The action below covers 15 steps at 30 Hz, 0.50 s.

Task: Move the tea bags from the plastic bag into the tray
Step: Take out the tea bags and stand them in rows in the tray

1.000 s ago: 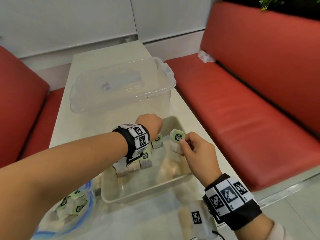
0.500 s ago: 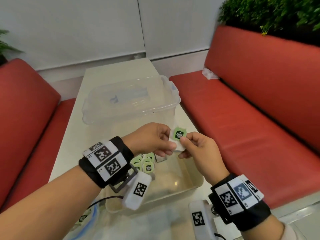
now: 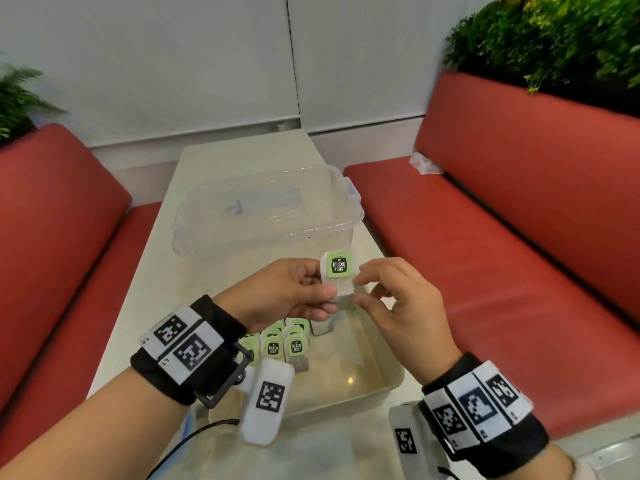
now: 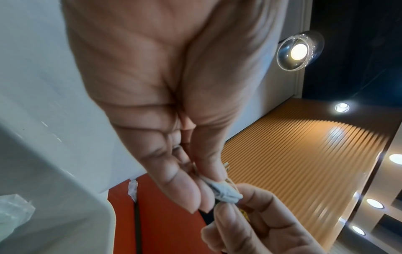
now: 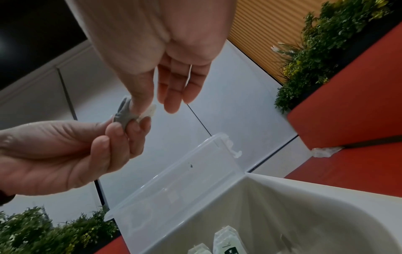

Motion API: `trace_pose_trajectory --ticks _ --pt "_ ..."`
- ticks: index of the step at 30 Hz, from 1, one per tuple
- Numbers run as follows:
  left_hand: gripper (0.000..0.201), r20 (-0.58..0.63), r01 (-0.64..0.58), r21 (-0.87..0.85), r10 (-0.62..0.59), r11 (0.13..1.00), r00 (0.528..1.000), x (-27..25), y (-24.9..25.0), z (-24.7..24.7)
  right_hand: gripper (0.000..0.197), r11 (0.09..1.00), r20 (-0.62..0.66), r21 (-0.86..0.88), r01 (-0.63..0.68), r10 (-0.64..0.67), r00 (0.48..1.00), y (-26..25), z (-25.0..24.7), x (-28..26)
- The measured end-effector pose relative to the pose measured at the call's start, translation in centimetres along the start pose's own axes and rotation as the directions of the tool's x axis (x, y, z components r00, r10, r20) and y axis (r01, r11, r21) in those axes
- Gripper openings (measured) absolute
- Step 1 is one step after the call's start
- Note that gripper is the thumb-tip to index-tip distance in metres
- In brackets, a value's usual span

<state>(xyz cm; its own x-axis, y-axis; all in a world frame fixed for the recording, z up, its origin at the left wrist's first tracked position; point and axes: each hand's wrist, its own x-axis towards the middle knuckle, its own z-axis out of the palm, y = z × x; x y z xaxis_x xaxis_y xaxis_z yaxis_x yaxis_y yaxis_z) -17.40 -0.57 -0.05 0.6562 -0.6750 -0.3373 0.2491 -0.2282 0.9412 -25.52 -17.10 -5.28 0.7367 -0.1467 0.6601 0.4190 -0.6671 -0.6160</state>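
Both hands (image 3: pixel 294 292) pinch papery tea bag (image 3: pixel 337 275) (square tag).

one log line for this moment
both hands pinch one tea bag | above tray | several bags in tray | not yet placed

A white tea bag (image 3: pixel 337 278) with green tag is upright above the tray (image 3: pixel 388 382) holding more tea bags (image 3: pixel 284 344).

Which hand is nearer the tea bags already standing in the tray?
Left. The left hand hovers directly above the tea bags in the tray; the right hand is off to their right, above bare tray floor.
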Motion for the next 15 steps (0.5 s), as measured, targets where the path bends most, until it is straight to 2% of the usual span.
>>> trace_pose_trajectory --ticks 3,8,11,15 --pt "0.02 -0.009 -0.003 -0.03 0.002 1.0 1.0 0.0 -0.1 0.0 0.003 1.0 -0.039 0.001 -0.011 0.011 0.999 0.2 0.3 0.0" --pt "0.015 -0.036 -0.031 -0.088 0.028 0.996 0.999 0.2 -0.1 0.3 0.009 0.999 -0.031 0.0 -0.041 0.041 0.999 -0.1 0.5 0.0" --pt "0.013 -0.084 -0.053 -0.127 0.043 0.991 0.996 0.5 -0.2 0.4 0.006 0.997 -0.052 -0.004 -0.076 0.076 0.996 -0.2 0.9 0.0" --pt "0.015 -0.112 -0.048 -0.141 0.033 0.989 0.993 0.7 -0.4 0.7 0.011 0.998 -0.08 -0.036 -0.045 0.042 0.996 -0.8 1.5 0.0"
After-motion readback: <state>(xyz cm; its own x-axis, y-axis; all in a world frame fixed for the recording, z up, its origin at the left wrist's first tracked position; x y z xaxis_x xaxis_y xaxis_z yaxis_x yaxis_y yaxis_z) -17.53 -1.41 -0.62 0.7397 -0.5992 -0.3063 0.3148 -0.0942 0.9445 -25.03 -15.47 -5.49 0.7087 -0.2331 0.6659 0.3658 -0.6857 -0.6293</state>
